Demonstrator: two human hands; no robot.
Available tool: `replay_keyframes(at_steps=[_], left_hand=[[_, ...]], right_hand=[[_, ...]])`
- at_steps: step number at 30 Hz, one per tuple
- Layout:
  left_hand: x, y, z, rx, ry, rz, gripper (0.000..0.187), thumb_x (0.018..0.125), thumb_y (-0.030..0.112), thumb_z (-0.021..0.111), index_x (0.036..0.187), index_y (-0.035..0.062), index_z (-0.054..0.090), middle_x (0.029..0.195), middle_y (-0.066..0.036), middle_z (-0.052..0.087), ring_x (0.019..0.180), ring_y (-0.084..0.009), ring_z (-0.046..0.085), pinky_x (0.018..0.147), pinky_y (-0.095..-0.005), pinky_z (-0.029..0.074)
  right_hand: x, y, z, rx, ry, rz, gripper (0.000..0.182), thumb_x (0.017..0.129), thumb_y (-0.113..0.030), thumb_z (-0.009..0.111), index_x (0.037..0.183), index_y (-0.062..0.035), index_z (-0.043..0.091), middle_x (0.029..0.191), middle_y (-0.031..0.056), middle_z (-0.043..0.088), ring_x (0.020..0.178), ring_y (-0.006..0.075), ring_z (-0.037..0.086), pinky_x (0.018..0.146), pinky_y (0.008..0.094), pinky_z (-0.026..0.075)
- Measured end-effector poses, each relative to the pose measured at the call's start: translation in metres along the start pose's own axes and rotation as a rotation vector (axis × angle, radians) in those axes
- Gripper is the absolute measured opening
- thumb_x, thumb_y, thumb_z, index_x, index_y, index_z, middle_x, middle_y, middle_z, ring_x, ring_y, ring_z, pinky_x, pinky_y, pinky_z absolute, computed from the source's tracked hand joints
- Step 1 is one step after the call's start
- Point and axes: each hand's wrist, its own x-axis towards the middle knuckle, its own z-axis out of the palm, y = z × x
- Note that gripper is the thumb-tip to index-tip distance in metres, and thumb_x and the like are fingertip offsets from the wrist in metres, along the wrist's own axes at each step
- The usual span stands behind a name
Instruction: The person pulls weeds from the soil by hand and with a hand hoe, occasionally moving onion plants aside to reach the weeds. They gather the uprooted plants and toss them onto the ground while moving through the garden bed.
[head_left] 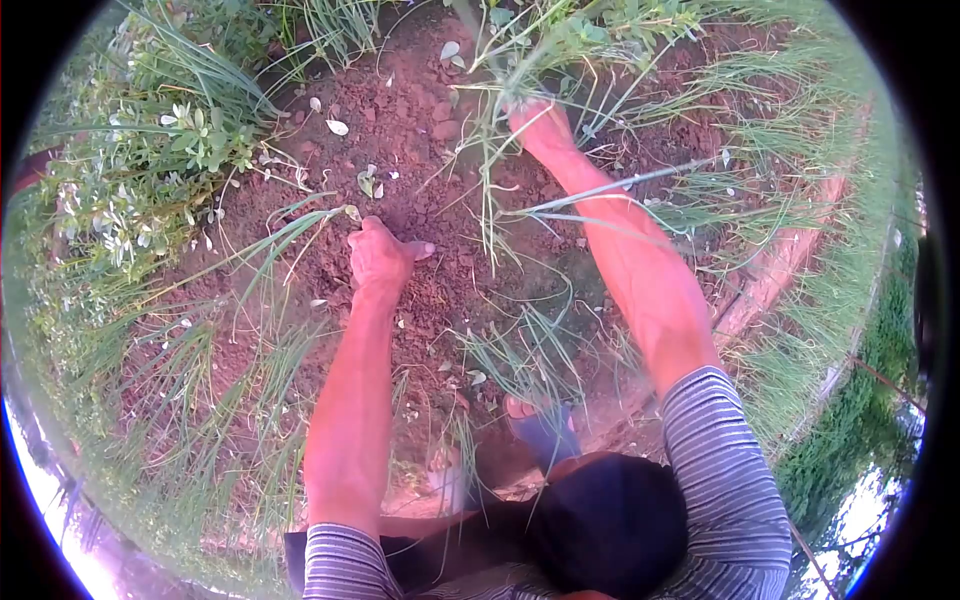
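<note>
My left hand is low over the reddish soil, its thumb stretched out to the right and its other fingers curled. Small green stalks lie right beside its fingertips; whether they are gripped is unclear. Farther forward and to the right, my right hand reaches into a bunch of long green stems and leaves. The foliage covers its fingers, so what they hold, if anything, is hidden.
Leafy weeds with pale leaves grow at the left. Thin onion-like plants stand near my feet, with more grassy rows at the right. A raised soil edge runs along the right side.
</note>
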Motion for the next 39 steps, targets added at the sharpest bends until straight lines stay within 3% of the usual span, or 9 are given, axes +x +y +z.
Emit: replay_keyframes(at_steps=[5, 7, 8, 12, 18, 21, 26, 31, 39], left_hand=[[-0.004, -0.001, -0.001, -0.021, 0.043, 0.017, 0.087, 0.057, 0.042, 0.092, 0.119, -0.0032, 0.049, 0.117, -0.026, 0.054, 0.104, -0.0394, 0.061, 0.089, -0.0438, 0.053], [-0.004, -0.001, -0.001, -0.035, -0.006, 0.000, 0.086, 0.058, 0.041, 0.092, 0.118, -0.0041, 0.049, 0.117, -0.026, 0.054, 0.104, -0.0395, 0.061, 0.088, -0.0438, 0.053], [-0.004, 0.000, -0.001, -0.040, -0.006, 0.011, 0.086, 0.058, 0.041, 0.091, 0.118, -0.0045, 0.049, 0.117, -0.026, 0.054, 0.104, -0.0396, 0.061, 0.088, -0.0437, 0.053], [-0.003, 0.001, -0.005, -0.031, 0.029, 0.007, 0.087, 0.058, 0.041, 0.091, 0.119, -0.0050, 0.048, 0.116, -0.027, 0.054, 0.106, -0.0391, 0.060, 0.088, -0.0435, 0.053], [-0.004, 0.003, -0.006, 0.008, -0.016, -0.001, 0.089, 0.058, 0.043, 0.091, 0.121, -0.0044, 0.048, 0.118, -0.026, 0.054, 0.107, -0.0379, 0.060, 0.091, -0.0434, 0.052], [-0.002, 0.004, -0.008, 0.002, -0.022, -0.009, 0.090, 0.058, 0.043, 0.091, 0.121, -0.0041, 0.048, 0.119, -0.026, 0.053, 0.107, -0.0378, 0.060, 0.091, -0.0432, 0.052], [-0.003, 0.004, -0.007, 0.022, -0.014, -0.005, 0.091, 0.058, 0.043, 0.091, 0.122, -0.0039, 0.047, 0.119, -0.026, 0.053, 0.106, -0.0380, 0.061, 0.090, -0.0425, 0.053], [-0.001, 0.003, -0.005, 0.015, -0.025, -0.020, 0.090, 0.058, 0.043, 0.092, 0.121, -0.0039, 0.048, 0.117, -0.025, 0.055, 0.105, -0.0376, 0.062, 0.088, -0.0424, 0.054], [0.003, 0.006, -0.007, 0.022, -0.043, -0.031, 0.089, 0.058, 0.043, 0.092, 0.120, -0.0046, 0.049, 0.115, -0.025, 0.056, 0.104, -0.0365, 0.063, 0.086, -0.0422, 0.055]], right_hand=[[-0.040, 0.027, -0.019, 0.009, 0.431, -0.234, 0.040, 0.093, -0.042, 0.058, 0.091, -0.0035, 0.068, 0.068, 0.0161, 0.062, 0.063, 0.0318, 0.059, 0.061, 0.0428, 0.046], [-0.065, -0.020, -0.096, 1.094, 0.192, 0.495, 0.048, 0.093, -0.048, 0.059, 0.080, -0.0022, 0.065, 0.055, 0.0043, 0.050, 0.047, 0.0185, 0.046, 0.048, 0.0344, 0.038], [-0.064, -0.001, -0.101, 1.043, 0.118, 0.526, 0.057, 0.093, -0.055, 0.056, 0.081, -0.0007, 0.067, 0.055, -0.0010, 0.048, 0.043, 0.0116, 0.042, 0.044, 0.0299, 0.034], [-0.047, 0.049, -0.113, 0.440, -0.011, 0.453, 0.053, 0.090, -0.056, 0.055, 0.110, -0.0104, 0.072, 0.084, 0.0119, 0.071, 0.080, 0.0220, 0.067, 0.069, 0.0361, 0.052], [-0.009, 0.017, -0.102, -0.175, -0.369, 0.328, 0.048, 0.085, -0.035, 0.059, 0.111, 0.0050, 0.058, 0.105, 0.0214, 0.067, 0.101, 0.0331, 0.066, 0.092, 0.0383, 0.052], [-0.009, 0.002, -0.072, -0.366, -0.088, 0.162, 0.049, 0.081, -0.040, 0.069, 0.101, 0.0037, 0.063, 0.103, 0.0216, 0.068, 0.099, 0.0336, 0.066, 0.088, 0.0383, 0.053], [-0.005, 0.019, -0.047, -0.236, 0.273, 0.090, 0.029, 0.080, -0.030, 0.071, 0.083, -0.0010, 0.068, 0.078, 0.0238, 0.067, 0.076, 0.0398, 0.067, 0.071, 0.0457, 0.055], [-0.011, 0.028, -0.065, 1.134, 0.481, 0.519, 0.019, 0.084, -0.018, 0.075, 0.090, -0.0019, 0.067, 0.069, 0.0068, 0.067, 0.047, 0.0122, 0.056, 0.040, 0.0260, 0.041], [0.047, 0.034, -0.035, 0.310, 0.141, 0.461, 0.032, 0.077, -0.023, 0.071, 0.094, 0.0027, 0.067, 0.090, 0.0235, 0.069, 0.076, 0.0293, 0.067, 0.067, 0.0395, 0.054]])
